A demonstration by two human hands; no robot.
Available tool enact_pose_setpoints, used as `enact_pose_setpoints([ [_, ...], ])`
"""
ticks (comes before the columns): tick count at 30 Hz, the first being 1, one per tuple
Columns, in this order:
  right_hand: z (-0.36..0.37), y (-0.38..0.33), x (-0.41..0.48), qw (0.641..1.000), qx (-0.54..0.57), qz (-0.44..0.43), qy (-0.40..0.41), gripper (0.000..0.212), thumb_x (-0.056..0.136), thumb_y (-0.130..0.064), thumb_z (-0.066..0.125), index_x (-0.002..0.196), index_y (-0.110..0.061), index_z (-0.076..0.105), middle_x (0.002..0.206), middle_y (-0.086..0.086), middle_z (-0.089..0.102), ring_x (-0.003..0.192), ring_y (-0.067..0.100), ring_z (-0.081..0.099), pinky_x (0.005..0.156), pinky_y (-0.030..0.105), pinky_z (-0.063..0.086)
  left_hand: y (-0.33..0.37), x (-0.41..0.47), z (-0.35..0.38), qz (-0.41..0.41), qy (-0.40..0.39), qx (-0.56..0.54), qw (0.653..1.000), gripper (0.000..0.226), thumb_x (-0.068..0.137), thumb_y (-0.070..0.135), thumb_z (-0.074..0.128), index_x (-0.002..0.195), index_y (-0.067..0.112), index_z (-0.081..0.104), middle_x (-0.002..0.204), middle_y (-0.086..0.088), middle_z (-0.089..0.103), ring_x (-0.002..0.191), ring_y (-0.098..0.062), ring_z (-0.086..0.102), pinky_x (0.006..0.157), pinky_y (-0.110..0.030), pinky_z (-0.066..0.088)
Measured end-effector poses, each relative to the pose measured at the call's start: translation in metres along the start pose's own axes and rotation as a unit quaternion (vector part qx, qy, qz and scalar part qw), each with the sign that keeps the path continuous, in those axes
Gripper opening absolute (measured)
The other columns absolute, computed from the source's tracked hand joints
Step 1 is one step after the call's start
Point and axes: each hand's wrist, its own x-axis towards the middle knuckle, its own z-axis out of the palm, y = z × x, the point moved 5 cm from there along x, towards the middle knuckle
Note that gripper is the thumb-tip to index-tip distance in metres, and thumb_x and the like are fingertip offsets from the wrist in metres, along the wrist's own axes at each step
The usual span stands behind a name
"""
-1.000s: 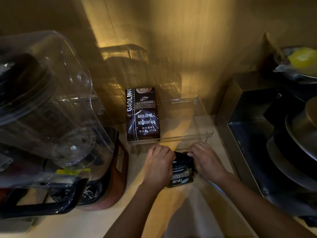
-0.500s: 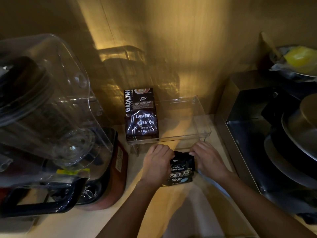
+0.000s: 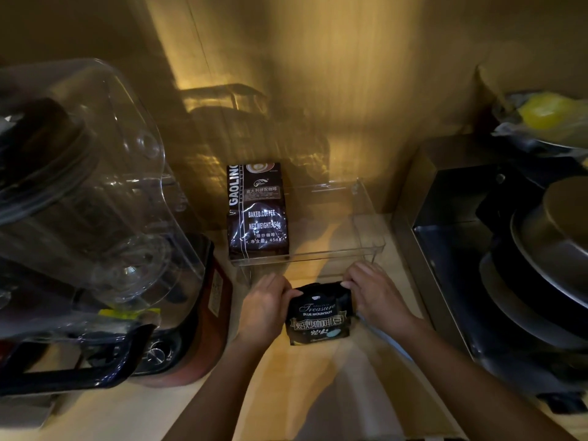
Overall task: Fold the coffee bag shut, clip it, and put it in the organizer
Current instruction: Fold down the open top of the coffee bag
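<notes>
A small black coffee bag (image 3: 319, 318) with gold "Treasure Blue Mountain" lettering lies on the pale counter just in front of the organizer. My left hand (image 3: 265, 308) grips its upper left corner and my right hand (image 3: 375, 296) grips its upper right corner, fingers curled over the top edge. The clear plastic organizer (image 3: 366, 246) stands behind the bag against the wall. A taller dark coffee bag (image 3: 256, 214) stands upright in the organizer's left part. No clip is visible.
A large blender with a clear jug (image 3: 95, 192) and reddish base (image 3: 203, 316) fills the left side. A dark metal rack (image 3: 451, 237) holding stacked pans (image 3: 547, 259) stands on the right. A yellow item (image 3: 547, 114) sits in a wrapped bowl at far right.
My hands have shifted apart toward the bag's top corners, so more of its front label shows. The bag stays in the same spot before the organizer.
</notes>
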Motion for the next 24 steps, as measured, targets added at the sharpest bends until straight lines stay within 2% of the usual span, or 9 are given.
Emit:
enact_pose_setpoints([
  [2, 0.004, 0.004, -0.003, 1.000, 0.009, 0.013, -0.009, 0.004, 0.085, -0.007, 0.057, 0.085, -0.005, 0.053, 0.089, 0.010, 0.057, 0.082, 0.023, 0.047, 0.076, 0.033, 0.034, 0.000, -0.002, 0.000, 0.007, 0.000, -0.013, 1.000, 0.014, 0.084, 0.009, 0.063, 0.075, 0.002, 0.056, 0.076, -0.014, 0.059, 0.073, -0.030, 0.055, 0.063, -0.044, 0.047],
  [6, 0.016, 0.004, -0.006, 0.997, -0.006, -0.008, -0.075, 0.024, 0.080, -0.020, 0.066, 0.101, -0.017, 0.055, 0.100, -0.001, 0.060, 0.094, 0.016, 0.048, 0.079, 0.027, 0.027, 0.005, -0.006, 0.002, 0.028, 0.000, -0.002, 1.000, 0.013, 0.084, 0.009, 0.064, 0.075, 0.003, 0.057, 0.075, -0.013, 0.060, 0.072, -0.029, 0.055, 0.061, -0.044, 0.047],
  [9, 0.020, -0.002, 0.000, 0.997, -0.008, -0.019, -0.078, 0.017, 0.076, -0.013, 0.067, 0.092, -0.011, 0.061, 0.091, 0.006, 0.064, 0.089, 0.022, 0.052, 0.076, 0.027, 0.030, 0.007, -0.004, 0.001, 0.041, -0.001, 0.016, 0.999, 0.011, 0.082, 0.013, 0.066, 0.077, 0.007, 0.059, 0.077, -0.010, 0.062, 0.073, -0.028, 0.056, 0.065, -0.042, 0.045],
  [12, 0.021, -0.009, 0.006, 0.995, -0.008, -0.035, -0.089, 0.005, 0.076, -0.006, 0.066, 0.080, -0.004, 0.063, 0.079, 0.013, 0.065, 0.078, 0.028, 0.055, 0.072, 0.032, 0.038, 0.013, -0.002, 0.010, 0.066, -0.033, 0.053, 0.996, 0.012, 0.082, 0.023, 0.065, 0.087, 0.013, 0.061, 0.086, -0.005, 0.064, 0.082, -0.023, 0.056, 0.073, -0.037, 0.041],
  [14, 0.021, -0.014, 0.008, 0.994, -0.017, -0.049, -0.093, 0.002, 0.075, -0.002, 0.066, 0.074, -0.001, 0.064, 0.073, 0.016, 0.065, 0.073, 0.031, 0.057, 0.068, 0.036, 0.044, 0.021, -0.002, 0.016, 0.069, -0.038, 0.074, 0.994, 0.013, 0.080, 0.023, 0.066, 0.090, 0.014, 0.064, 0.087, -0.005, 0.066, 0.083, -0.024, 0.056, 0.071, -0.036, 0.040],
  [16, 0.019, -0.016, 0.008, 0.994, -0.019, -0.055, -0.088, 0.003, 0.072, 0.004, 0.066, 0.071, 0.001, 0.064, 0.070, 0.018, 0.065, 0.069, 0.032, 0.058, 0.064, 0.039, 0.048, 0.025, -0.001, 0.019, 0.054, -0.034, 0.068, 0.996, 0.007, 0.077, 0.015, 0.068, 0.083, 0.012, 0.067, 0.079, -0.007, 0.069, 0.078, -0.026, 0.059, 0.065, -0.034, 0.041],
  [19, 0.015, -0.019, 0.008, 0.994, -0.021, -0.067, -0.089, 0.011, 0.067, 0.009, 0.068, 0.075, 0.001, 0.067, 0.070, 0.018, 0.067, 0.070, 0.030, 0.060, 0.064, 0.039, 0.051, 0.024, 0.002, 0.020, 0.057, -0.029, 0.061, 0.996, 0.002, 0.075, 0.009, 0.069, 0.077, 0.010, 0.068, 0.073, -0.009, 0.069, 0.074, -0.027, 0.061, 0.058, -0.031, 0.043],
  [22, 0.013, -0.016, 0.007, 0.995, -0.016, -0.062, -0.082, 0.020, 0.063, 0.012, 0.070, 0.080, 0.001, 0.069, 0.072, 0.018, 0.069, 0.071, 0.029, 0.062, 0.065, 0.036, 0.050, 0.013, 0.005, 0.019, 0.044, -0.045, 0.026, 0.998, 0.007, 0.083, 0.015, 0.063, 0.085, 0.011, 0.068, 0.083, -0.008, 0.068, 0.083, -0.023, 0.057, 0.064, -0.030, 0.041],
  [24, 0.011, -0.009, 0.004, 0.997, -0.010, -0.032, -0.072, 0.014, 0.071, 0.006, 0.069, 0.084, 0.000, 0.070, 0.076, 0.018, 0.070, 0.075, 0.028, 0.062, 0.068, 0.034, 0.050, 0.005, 0.005, 0.015, 0.030, -0.047, 0.005, 0.998, 0.008, 0.084, 0.015, 0.061, 0.088, 0.012, 0.068, 0.085, -0.007, 0.068, 0.086, -0.023, 0.057, 0.068, -0.033, 0.046],
])
